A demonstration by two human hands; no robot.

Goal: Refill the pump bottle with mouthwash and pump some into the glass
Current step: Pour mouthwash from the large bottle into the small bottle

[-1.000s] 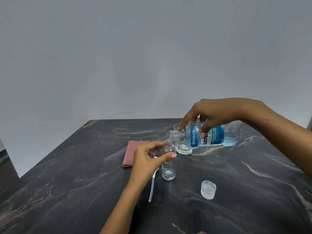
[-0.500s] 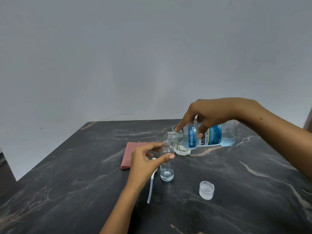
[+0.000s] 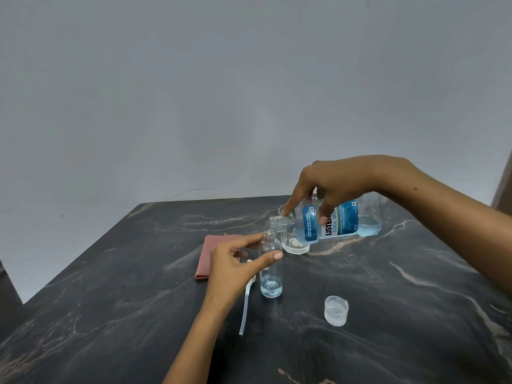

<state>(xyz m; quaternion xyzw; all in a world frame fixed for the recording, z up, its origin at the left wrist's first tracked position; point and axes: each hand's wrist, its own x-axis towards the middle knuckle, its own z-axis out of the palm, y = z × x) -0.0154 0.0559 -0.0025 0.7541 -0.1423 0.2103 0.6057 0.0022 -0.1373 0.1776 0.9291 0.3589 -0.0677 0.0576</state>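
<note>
Gripping the mouthwash bottle [image 3: 336,224] from above, the right hand [image 3: 343,181] holds it tipped almost level, fingers curled over its labelled body, open neck pointing left and directly over the mouth of the pump bottle [image 3: 270,268]. The pump bottle stands upright on the dark marbled table [image 3: 388,342], a shallow layer of pale blue liquid in its base. The left hand [image 3: 235,270] steadies it, thumb and forefinger pinching the upper part from the left side. The glass [image 3: 294,243] stands just behind the pump bottle, under the tipped mouthwash bottle.

Item count:
- Mouthwash bottle: one, uncapped
- Pump bottle: one, pump removed
- Pump head with dip tube [image 3: 246,306]: one, lying flat on the table just left of the pump bottle, partly under the left hand
- Glass: one
- Clear cap [image 3: 336,310]: one, on the table right of the pump bottle, well apart from both hands
- Folded pink cloth [image 3: 206,257]: one, behind the left hand
</note>
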